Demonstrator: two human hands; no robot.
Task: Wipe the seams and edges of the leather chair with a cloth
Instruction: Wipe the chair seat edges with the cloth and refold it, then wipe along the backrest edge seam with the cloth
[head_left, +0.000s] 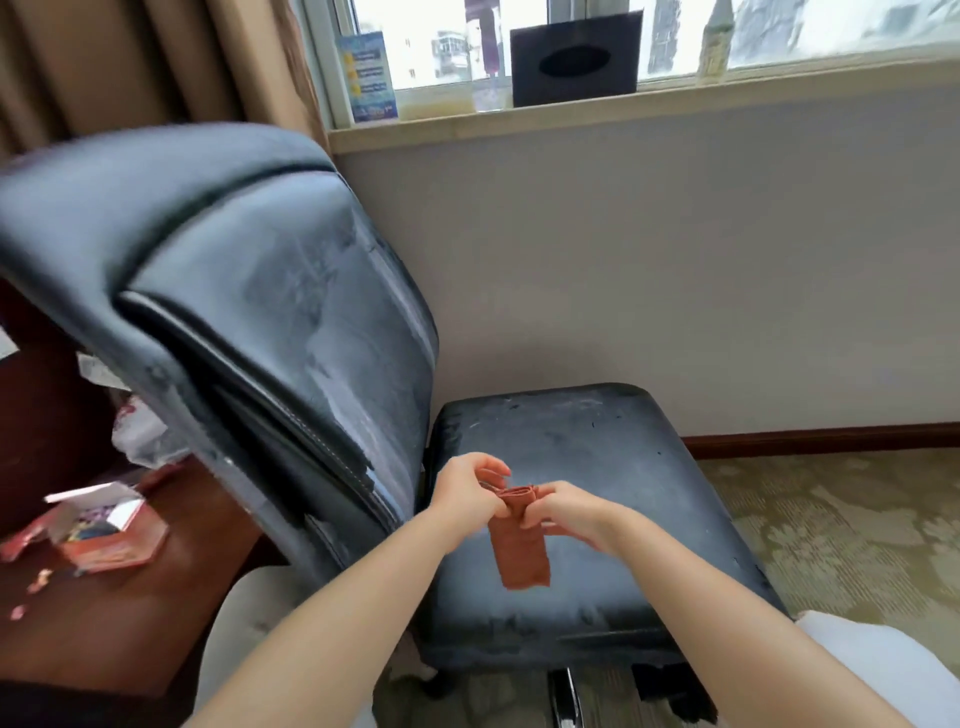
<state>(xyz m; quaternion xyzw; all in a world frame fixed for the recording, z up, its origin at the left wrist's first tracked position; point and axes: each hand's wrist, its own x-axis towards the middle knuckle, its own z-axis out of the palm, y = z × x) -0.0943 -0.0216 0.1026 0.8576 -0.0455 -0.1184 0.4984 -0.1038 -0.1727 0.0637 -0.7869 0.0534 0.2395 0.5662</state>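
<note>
Holding a folded orange-brown cloth (519, 540) between them, both hands meet in the lower middle of the frame, above the seat of a black leather chair (571, 467). The left hand (465, 491) has its fingers curled around the upper left part of the cloth, and the right hand (563, 512) pinches the upper right part with bent fingers. The lower part of the cloth hangs down freely from the hands and does not seem to touch the seat.

The backrest of the chair fills the left and centre of the frame, tilted, with a stitched seam along its edge and worn, scratched leather. At the lower left stands a dark wooden table (130, 613) with an open small carton (104, 525) and some scraps on it. At the top of the frame, a black tissue box (574, 60) and a blue card (369, 78) stand on the windowsill (675, 106). A patterned carpet (841, 519) covers the floor at the right.
</note>
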